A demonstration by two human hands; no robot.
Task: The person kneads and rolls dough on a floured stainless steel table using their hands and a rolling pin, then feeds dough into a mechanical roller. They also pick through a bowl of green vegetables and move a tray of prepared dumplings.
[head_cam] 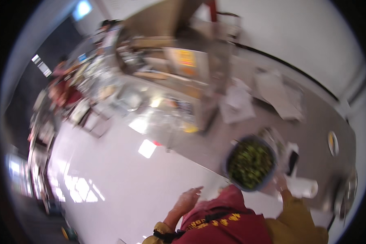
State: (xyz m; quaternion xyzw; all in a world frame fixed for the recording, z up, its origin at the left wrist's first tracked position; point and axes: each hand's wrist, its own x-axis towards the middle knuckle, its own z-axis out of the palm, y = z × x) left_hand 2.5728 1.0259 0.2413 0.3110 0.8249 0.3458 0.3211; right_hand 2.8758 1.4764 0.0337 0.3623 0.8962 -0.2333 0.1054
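A grey-blue tub (pixel 274 152) full of leafy greens (pixel 250 161) stands at the near edge of a metal worktable, in front of my body. My right hand (pixel 280 183) is at the tub's right side, close to or touching its rim; blur hides how its fingers lie. Out over the floor, left of the tub, my left hand (pixel 188 199) holds nothing, its fingers somewhat apart. Beside my right hand lies a white roll (pixel 302 187). A dark flat object (pixel 292 159) rests on something white just right of the tub.
Plastic bags (pixel 236 102) and a white sheet or bag (pixel 277 94) lie farther back on the worktable (pixel 318 134). A small dish (pixel 332 143) stands at the right. Cardboard boxes (pixel 186 65) and clutter fill the counter beyond. A stool (pixel 93 119) and a person (pixel 64 91) are at the far left.
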